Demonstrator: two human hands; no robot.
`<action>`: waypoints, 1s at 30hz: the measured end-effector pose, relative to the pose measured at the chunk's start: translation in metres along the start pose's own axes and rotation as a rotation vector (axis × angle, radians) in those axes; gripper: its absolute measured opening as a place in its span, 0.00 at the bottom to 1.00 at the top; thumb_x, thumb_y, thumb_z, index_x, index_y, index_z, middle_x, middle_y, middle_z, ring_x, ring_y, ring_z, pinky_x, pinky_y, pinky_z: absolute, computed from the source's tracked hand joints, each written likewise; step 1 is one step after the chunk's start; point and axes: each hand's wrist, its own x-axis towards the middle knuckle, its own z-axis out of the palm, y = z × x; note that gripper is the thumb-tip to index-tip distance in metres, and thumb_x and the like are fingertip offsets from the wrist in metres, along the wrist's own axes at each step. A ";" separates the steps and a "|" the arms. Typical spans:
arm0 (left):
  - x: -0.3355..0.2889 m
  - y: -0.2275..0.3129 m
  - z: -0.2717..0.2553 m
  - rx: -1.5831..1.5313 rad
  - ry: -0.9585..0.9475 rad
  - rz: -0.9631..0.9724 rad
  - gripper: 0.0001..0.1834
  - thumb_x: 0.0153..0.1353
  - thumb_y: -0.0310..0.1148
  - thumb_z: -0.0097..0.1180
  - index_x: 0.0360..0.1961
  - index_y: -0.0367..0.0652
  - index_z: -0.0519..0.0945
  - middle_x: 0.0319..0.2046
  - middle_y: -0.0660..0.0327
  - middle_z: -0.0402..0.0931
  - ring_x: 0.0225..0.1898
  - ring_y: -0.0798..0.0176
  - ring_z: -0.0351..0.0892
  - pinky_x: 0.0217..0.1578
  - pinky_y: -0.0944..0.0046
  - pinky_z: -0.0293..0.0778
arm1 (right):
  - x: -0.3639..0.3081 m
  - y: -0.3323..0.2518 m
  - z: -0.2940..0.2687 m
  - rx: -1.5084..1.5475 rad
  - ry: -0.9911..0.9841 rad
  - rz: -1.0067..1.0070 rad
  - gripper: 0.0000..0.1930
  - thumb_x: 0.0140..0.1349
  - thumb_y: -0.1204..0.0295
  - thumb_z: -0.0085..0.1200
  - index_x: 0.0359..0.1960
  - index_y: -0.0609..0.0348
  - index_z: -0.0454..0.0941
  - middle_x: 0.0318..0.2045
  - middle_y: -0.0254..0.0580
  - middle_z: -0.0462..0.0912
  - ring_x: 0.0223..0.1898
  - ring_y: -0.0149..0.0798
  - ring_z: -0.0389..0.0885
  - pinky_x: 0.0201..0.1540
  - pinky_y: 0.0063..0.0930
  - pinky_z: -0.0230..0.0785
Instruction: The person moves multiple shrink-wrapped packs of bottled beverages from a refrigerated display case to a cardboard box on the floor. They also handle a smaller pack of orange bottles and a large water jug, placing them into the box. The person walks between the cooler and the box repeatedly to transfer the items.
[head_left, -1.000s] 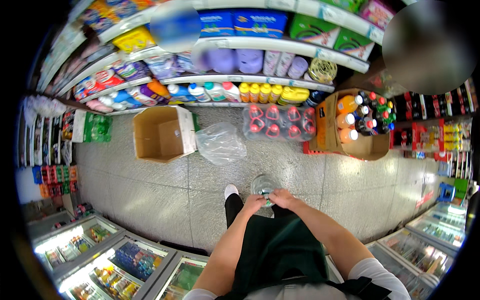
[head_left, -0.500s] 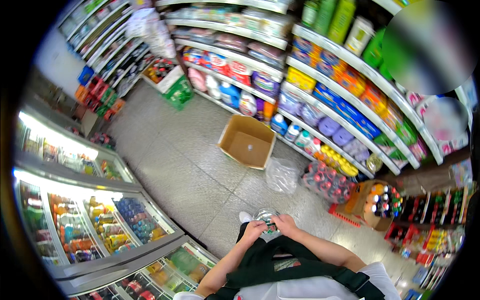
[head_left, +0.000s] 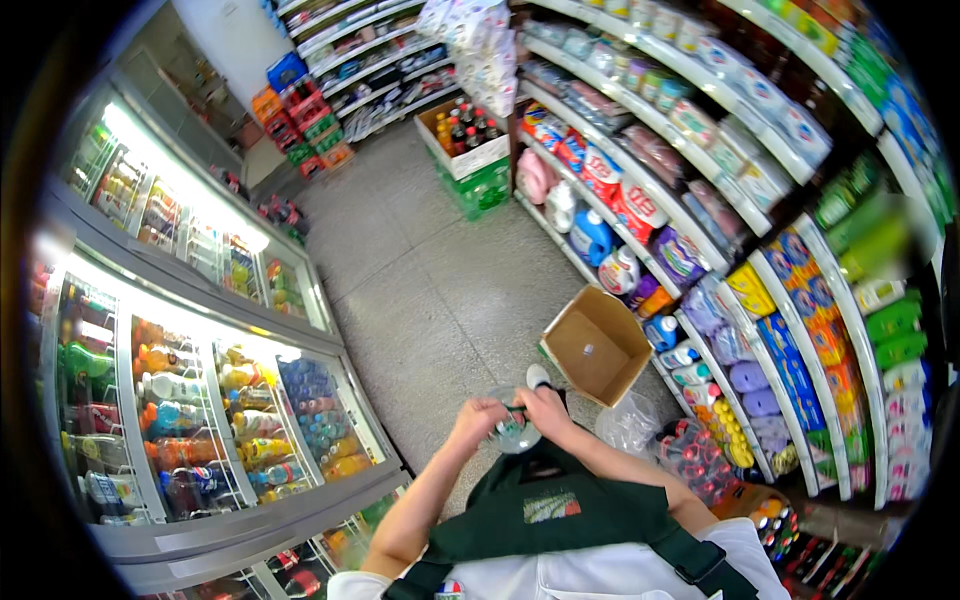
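Close to my body is a clear, round plastic container (head_left: 517,438), and both hands are at its upper part. My left hand (head_left: 478,420) is closed at its left side, fingers curled. On the right side my right hand (head_left: 545,412) is closed too, its fingers pinched near a thin dark green strip (head_left: 515,408) that runs between the hands. Whether the strip is a handle or part of the rim I cannot tell. What is inside the container is too small to make out. My dark green apron (head_left: 500,515) lies just below the hands.
An open cardboard box (head_left: 598,350) stands on the floor ahead, beside a crumpled clear plastic bag (head_left: 628,424) and a shrink-wrapped bottle pack (head_left: 695,455). Lit drink fridges (head_left: 215,420) line the left. Shelves of household goods (head_left: 640,200) line the right. A bottle crate (head_left: 470,165) stands farther off.
My view has turned, so the cardboard box and shelves now appear farther right and the fridges show more fully. Both hands stay on the clear container.
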 end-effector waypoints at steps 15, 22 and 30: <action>0.209 0.238 -0.244 -0.299 0.257 0.264 0.10 0.49 0.31 0.55 0.13 0.46 0.73 0.13 0.73 0.63 0.19 0.77 0.58 0.23 0.72 0.52 | 0.456 -0.158 0.059 0.007 -0.478 -0.004 0.23 0.62 0.58 0.44 0.17 0.63 0.78 0.14 0.36 0.77 0.19 0.30 0.73 0.27 0.27 0.64; 0.339 0.352 -0.387 -0.277 0.086 0.220 0.09 0.50 0.32 0.54 0.15 0.46 0.75 0.13 0.73 0.64 0.20 0.76 0.58 0.23 0.72 0.53 | 0.644 -0.189 0.112 0.102 -0.330 0.127 0.23 0.63 0.60 0.44 0.15 0.62 0.76 0.13 0.34 0.75 0.17 0.26 0.67 0.23 0.22 0.58; 0.496 0.501 -0.528 -0.001 -0.025 0.268 0.05 0.50 0.32 0.56 0.21 0.44 0.80 0.17 0.71 0.71 0.23 0.77 0.63 0.25 0.73 0.56 | 0.857 -0.256 0.134 0.311 -0.182 0.137 0.22 0.64 0.59 0.46 0.15 0.60 0.75 0.15 0.32 0.74 0.17 0.24 0.66 0.23 0.21 0.55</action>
